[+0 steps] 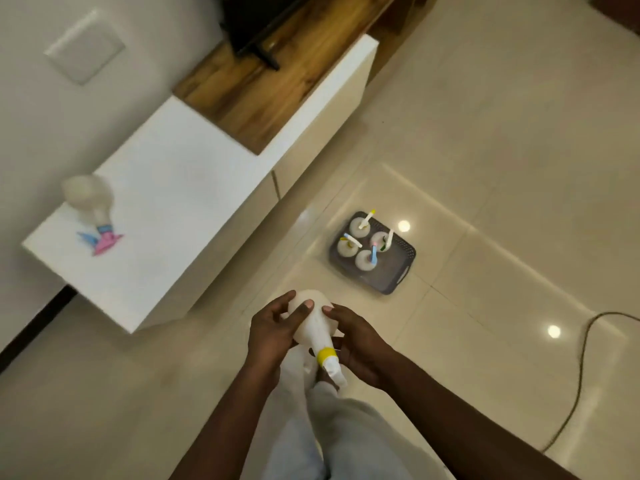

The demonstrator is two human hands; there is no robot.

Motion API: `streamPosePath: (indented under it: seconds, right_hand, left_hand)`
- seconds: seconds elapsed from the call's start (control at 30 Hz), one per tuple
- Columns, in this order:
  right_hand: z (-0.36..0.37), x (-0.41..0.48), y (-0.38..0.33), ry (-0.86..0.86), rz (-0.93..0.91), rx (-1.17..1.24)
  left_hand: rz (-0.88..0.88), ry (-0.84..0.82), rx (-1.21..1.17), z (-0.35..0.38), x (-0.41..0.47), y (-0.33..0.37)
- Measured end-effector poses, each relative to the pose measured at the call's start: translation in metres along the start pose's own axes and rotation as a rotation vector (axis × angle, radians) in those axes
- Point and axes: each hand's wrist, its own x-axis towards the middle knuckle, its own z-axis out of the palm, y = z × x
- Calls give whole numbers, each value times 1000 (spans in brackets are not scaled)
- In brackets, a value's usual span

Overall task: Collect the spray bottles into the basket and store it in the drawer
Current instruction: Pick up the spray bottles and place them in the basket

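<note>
I hold a white spray bottle (317, 327) with a yellow collar over the floor, its nozzle toward me. My left hand (273, 332) wraps its body from the left, and my right hand (360, 344) grips it from the right near the neck. A grey basket (398, 275) stands on the floor ahead, with several white spray bottles upright in it. Another white spray bottle (95, 209) with a pink and blue trigger lies on the white cabinet top (166, 202) to the left.
The low white cabinet has a wooden section (263, 88) bearing a dark TV stand (256, 32); a drawer front (308, 168) faces the floor. A dark cable (585, 368) curves across the glossy tiles at right. My legs in light trousers (332, 427) are below.
</note>
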Motion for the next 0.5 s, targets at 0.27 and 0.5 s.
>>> streamPosePath:
  seconds: [0.27, 0.5]
  right_hand:
    - [-51, 32, -61, 205, -87, 395]
    - [-121, 73, -108, 309, -95, 811]
  left_hand:
    - [104, -208, 379, 105, 67, 51]
    - [66, -431, 456, 188, 114, 53]
